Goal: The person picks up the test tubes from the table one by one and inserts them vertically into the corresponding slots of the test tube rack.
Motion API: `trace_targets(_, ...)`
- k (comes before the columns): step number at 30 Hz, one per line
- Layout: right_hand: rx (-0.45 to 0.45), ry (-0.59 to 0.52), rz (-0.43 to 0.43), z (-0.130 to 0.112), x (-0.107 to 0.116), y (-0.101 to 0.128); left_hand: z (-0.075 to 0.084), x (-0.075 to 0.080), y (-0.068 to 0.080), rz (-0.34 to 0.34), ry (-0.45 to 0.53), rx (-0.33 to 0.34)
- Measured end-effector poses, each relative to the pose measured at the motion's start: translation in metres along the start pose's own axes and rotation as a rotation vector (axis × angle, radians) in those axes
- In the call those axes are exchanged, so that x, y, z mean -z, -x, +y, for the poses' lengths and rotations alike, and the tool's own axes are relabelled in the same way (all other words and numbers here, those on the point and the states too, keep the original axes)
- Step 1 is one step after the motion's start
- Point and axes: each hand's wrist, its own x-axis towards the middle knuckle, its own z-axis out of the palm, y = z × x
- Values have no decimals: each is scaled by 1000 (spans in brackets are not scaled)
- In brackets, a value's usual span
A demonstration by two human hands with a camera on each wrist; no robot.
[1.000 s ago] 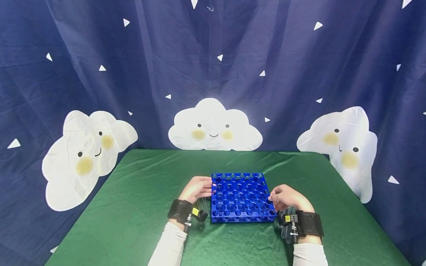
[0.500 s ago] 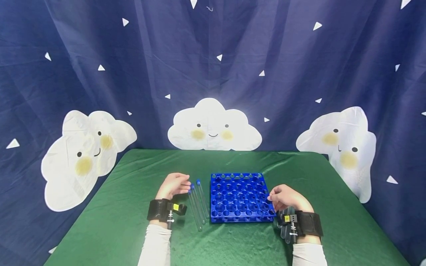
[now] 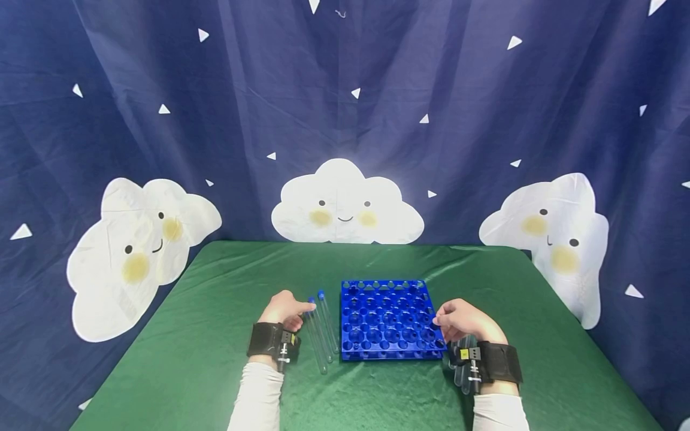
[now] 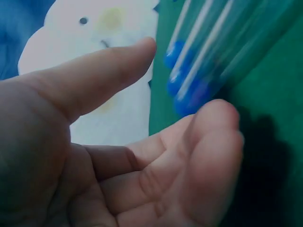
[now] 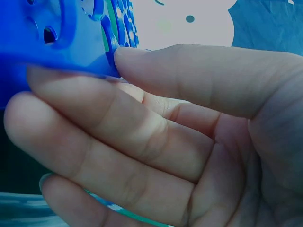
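Note:
My left hand (image 3: 284,309) is beside several clear test tubes (image 3: 318,338) with blue caps, lying side by side on the green cloth. In the left wrist view its thumb stands apart from the bent fingers, and the fingertips are close to the blue caps (image 4: 194,100); whether they touch is unclear. My right hand (image 3: 465,319) pinches the right edge of a blue test tube rack (image 3: 392,354), thumb above and index finger beneath, as the right wrist view shows. The rack is full of round holes.
More clear tubes (image 3: 460,378) lie under my right wrist, partly hidden by the wrist camera. Green cloth (image 3: 404,395) covers the table. A dark blue curtain (image 3: 345,120) with white clouds hangs behind it.
My left hand has left the rack's left side and moved left to the capped tubes, then turned palm downward over the caps. The right hand has stayed at the rack's edge.

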Motion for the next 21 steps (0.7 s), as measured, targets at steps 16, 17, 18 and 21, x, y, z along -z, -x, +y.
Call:
trace_targets(16, 1, -6, 4, 0, 0, 0, 5, -19, -1, 96, -117, -20)
trace_targets(17, 0, -8, 4, 0, 0, 0, 4, -19, -2, 94, -107, -16)
trace_targets(18, -2, -9, 6, 0, 0, 0, 3, -19, -3, 92, -96, -14)
trace_targets(21, -4, -11, 7, 0, -1, 0, 2, -19, -5, 91, -55, -12)
